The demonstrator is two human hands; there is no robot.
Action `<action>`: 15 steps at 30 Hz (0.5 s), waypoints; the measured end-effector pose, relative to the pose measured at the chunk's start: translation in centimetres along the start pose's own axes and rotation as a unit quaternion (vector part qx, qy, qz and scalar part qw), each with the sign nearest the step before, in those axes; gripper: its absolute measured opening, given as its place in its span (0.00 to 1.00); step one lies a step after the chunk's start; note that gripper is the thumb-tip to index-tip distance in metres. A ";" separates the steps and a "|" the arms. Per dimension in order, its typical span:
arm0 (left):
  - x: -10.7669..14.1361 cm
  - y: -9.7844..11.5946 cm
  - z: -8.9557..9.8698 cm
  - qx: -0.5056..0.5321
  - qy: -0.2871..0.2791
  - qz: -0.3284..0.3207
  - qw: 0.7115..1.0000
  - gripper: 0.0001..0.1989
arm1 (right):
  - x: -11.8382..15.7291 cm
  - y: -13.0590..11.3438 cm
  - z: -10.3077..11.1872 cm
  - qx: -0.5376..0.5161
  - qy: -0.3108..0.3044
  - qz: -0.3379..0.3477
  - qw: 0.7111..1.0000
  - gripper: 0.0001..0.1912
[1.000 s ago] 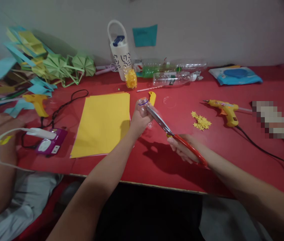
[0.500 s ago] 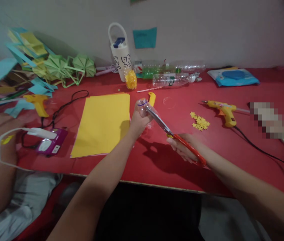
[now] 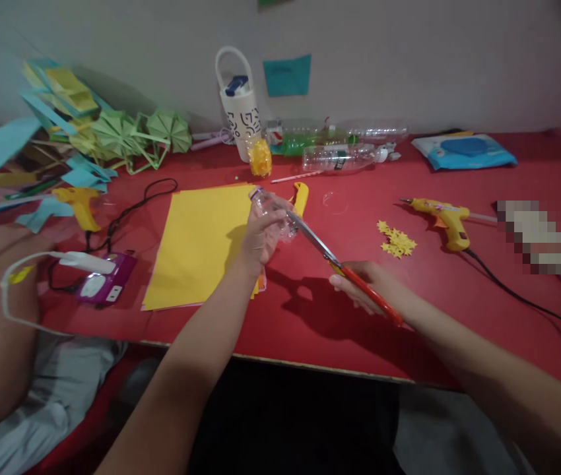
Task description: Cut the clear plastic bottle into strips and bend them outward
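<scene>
My left hand (image 3: 261, 234) is closed around a clear plastic bottle top (image 3: 286, 227), its purple-ringed neck tilted up to the left. In my right hand (image 3: 364, 284) are scissors (image 3: 327, 251) with red handles, their blades pointing up and left. The blade tips meet the plastic near my left fingers; whether they are cutting it I cannot tell. Beneath my left hand lies a stack of yellow paper (image 3: 201, 244). A yellow box cutter (image 3: 301, 196) rests just behind the bottle top.
Yellow paper stars (image 3: 397, 241) and a yellow glue gun (image 3: 441, 218) lie to the right. Plastic bottles (image 3: 340, 158) and a white tumbler (image 3: 241, 122) line the back. Leftward are a purple power socket (image 3: 107, 280), another glue gun (image 3: 78, 203), paper crafts (image 3: 122, 135) and another person's arm (image 3: 6, 310).
My left hand has turned the bottle top, so its neck now points to the left. The scissors have stayed nearly in place, with their handles rotated slightly.
</scene>
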State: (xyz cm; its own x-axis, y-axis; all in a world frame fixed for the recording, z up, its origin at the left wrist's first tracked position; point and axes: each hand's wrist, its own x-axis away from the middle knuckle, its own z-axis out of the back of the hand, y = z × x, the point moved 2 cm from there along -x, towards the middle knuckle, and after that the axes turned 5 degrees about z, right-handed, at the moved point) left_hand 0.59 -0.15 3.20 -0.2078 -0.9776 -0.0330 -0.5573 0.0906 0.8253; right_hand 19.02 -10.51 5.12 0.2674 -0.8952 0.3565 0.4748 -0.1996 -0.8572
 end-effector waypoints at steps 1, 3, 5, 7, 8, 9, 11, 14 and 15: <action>0.0 0.1 0.1 0.001 -0.010 0.014 1.000 0.23 | 0.0 0.0 0.1 0.007 0.016 0.006 1.000 0.31; 0.1 0.1 0.2 -0.004 -0.026 0.034 0.999 0.24 | -0.2 -0.1 0.3 0.011 0.033 0.015 0.999 0.31; -0.1 -0.1 0.5 -0.015 -0.027 0.038 0.999 0.23 | -0.3 -0.1 0.3 0.004 0.037 0.015 0.999 0.31; -0.2 -0.2 0.9 -0.026 -0.015 0.042 0.999 0.22 | -0.4 -0.1 0.2 -0.015 0.046 0.014 0.999 0.30; -0.3 -0.3 1.1 -0.029 -0.009 0.048 0.998 0.21 | -0.5 0.0 0.2 -0.030 0.056 0.017 0.998 0.30; -0.4 -0.3 1.2 -0.030 -0.007 0.056 0.998 0.19 | -0.6 0.1 0.2 -0.049 0.068 0.023 0.996 0.29; -0.3 -0.5 1.1 -0.030 -0.018 0.072 0.997 0.18 | -0.8 0.3 0.3 -0.083 0.092 0.044 0.991 0.28; 0.3 -0.8 0.0 -0.025 -0.057 0.095 0.994 0.19 | -1.3 0.9 0.5 -0.091 0.093 0.081 0.988 0.26; 0.6 -0.9 -0.5 -0.027 -0.073 0.107 0.991 0.19 | -1.5 1.1 0.5 -0.087 0.083 0.086 0.989 0.26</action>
State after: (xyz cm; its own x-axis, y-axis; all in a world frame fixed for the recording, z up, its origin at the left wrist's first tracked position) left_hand 1.36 -0.91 2.66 -0.4318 -0.8994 0.0679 -0.4455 0.2781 0.8510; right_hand 19.59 -9.15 3.81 0.1832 -0.9722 0.1456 0.2794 -0.0905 -0.9559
